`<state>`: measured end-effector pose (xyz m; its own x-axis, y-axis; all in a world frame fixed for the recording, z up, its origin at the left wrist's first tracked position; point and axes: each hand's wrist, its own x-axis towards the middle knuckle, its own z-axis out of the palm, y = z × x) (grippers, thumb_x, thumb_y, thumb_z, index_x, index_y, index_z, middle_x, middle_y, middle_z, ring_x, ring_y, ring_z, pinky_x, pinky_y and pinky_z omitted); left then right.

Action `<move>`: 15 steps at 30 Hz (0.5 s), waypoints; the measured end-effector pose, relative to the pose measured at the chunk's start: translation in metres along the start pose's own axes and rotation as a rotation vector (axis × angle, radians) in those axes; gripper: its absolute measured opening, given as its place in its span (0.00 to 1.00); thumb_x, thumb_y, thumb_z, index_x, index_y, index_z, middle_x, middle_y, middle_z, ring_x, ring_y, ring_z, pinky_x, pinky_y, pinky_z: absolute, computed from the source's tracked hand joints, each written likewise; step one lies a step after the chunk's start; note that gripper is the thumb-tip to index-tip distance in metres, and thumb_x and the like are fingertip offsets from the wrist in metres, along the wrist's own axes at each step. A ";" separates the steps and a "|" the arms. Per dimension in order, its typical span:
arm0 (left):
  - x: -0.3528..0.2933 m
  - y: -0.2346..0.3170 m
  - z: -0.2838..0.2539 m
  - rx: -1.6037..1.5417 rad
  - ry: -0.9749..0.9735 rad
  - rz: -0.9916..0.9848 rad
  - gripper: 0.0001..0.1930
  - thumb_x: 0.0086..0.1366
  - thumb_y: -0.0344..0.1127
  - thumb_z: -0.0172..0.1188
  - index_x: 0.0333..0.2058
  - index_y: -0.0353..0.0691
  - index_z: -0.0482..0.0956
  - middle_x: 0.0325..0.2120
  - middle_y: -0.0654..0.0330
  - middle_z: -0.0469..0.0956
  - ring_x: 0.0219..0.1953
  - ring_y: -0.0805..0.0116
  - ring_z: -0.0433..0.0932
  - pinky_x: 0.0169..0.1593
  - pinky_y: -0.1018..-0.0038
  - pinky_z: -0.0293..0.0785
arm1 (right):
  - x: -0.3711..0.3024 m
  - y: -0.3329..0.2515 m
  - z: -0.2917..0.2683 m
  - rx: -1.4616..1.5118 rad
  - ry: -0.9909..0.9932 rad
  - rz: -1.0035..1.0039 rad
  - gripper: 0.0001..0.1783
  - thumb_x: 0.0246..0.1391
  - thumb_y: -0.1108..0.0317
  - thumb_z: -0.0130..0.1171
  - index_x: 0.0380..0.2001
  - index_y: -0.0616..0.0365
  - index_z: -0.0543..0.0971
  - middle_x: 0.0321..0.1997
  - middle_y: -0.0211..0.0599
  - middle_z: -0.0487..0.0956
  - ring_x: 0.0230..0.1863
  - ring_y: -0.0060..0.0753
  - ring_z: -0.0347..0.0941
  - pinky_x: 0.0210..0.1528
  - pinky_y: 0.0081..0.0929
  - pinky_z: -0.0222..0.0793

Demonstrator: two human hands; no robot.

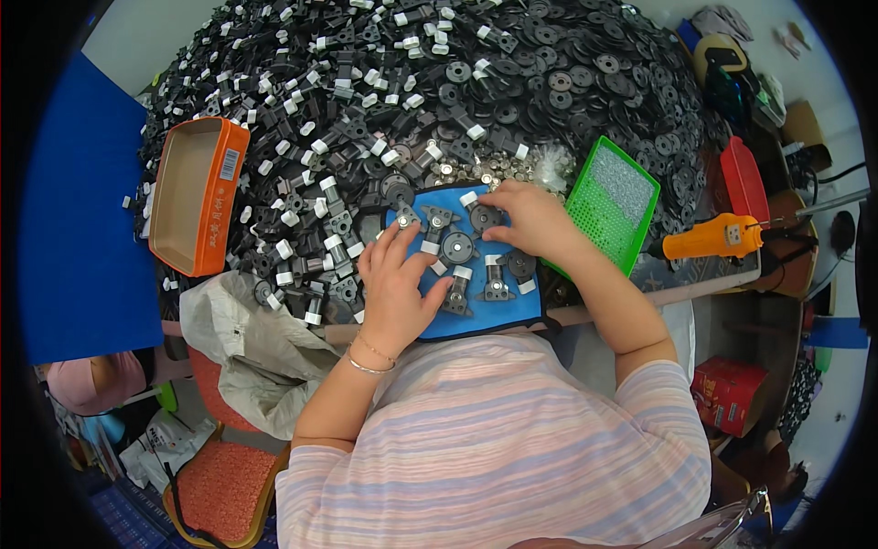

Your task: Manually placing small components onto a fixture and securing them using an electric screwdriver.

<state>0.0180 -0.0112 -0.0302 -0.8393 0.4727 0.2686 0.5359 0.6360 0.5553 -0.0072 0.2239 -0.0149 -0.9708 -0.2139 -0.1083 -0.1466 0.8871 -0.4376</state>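
Note:
Several black plastic parts with white tips lie on a blue cloth mat (512, 311) in front of me. My right hand (540, 220) pinches a black round disc part (485, 217) at the mat's far right between thumb and fingers. My left hand (400, 285) reaches over the mat's left side, fingers stretched apart, fingertips touching a black bracket part (406, 218) at the far left. Between the hands lies another round disc part (456, 247). A white-tipped bracket part (496, 279) and a similar part (457, 291) lie nearer to me.
A large heap of black parts (366, 82) covers the table behind the mat, with small metal pieces (471, 172) at its near edge. A green basket (593, 224) holds small silvery pieces. An orange electric screwdriver (713, 238) and red tray (745, 178) are right; an orange box (221, 206) is left.

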 end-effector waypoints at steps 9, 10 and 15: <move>-0.001 -0.005 -0.002 -0.006 0.012 -0.013 0.15 0.46 0.39 0.68 0.33 0.42 0.79 0.53 0.53 0.68 0.60 0.52 0.59 0.60 0.54 0.49 | 0.011 0.013 -0.004 0.115 -0.002 -0.015 0.27 0.39 0.57 0.69 0.46 0.52 0.78 0.41 0.38 0.74 0.40 0.39 0.74 0.42 0.32 0.70; -0.002 -0.005 -0.003 -0.005 0.012 -0.021 0.15 0.46 0.39 0.68 0.33 0.42 0.79 0.53 0.53 0.68 0.60 0.52 0.59 0.60 0.54 0.49 | 0.018 0.019 -0.009 0.108 0.077 0.019 0.26 0.40 0.57 0.68 0.45 0.53 0.79 0.40 0.39 0.75 0.36 0.37 0.74 0.40 0.31 0.70; -0.005 -0.006 -0.005 -0.002 0.021 -0.024 0.14 0.46 0.39 0.69 0.32 0.42 0.79 0.53 0.53 0.68 0.60 0.51 0.59 0.60 0.54 0.49 | 0.083 0.072 -0.027 -0.106 0.257 0.314 0.22 0.45 0.58 0.64 0.45 0.52 0.78 0.44 0.38 0.76 0.46 0.43 0.74 0.47 0.37 0.70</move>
<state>0.0182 -0.0204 -0.0305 -0.8534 0.4446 0.2721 0.5159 0.6457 0.5629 -0.1032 0.2816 -0.0314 -0.9852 0.1708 0.0108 0.1582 0.9331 -0.3229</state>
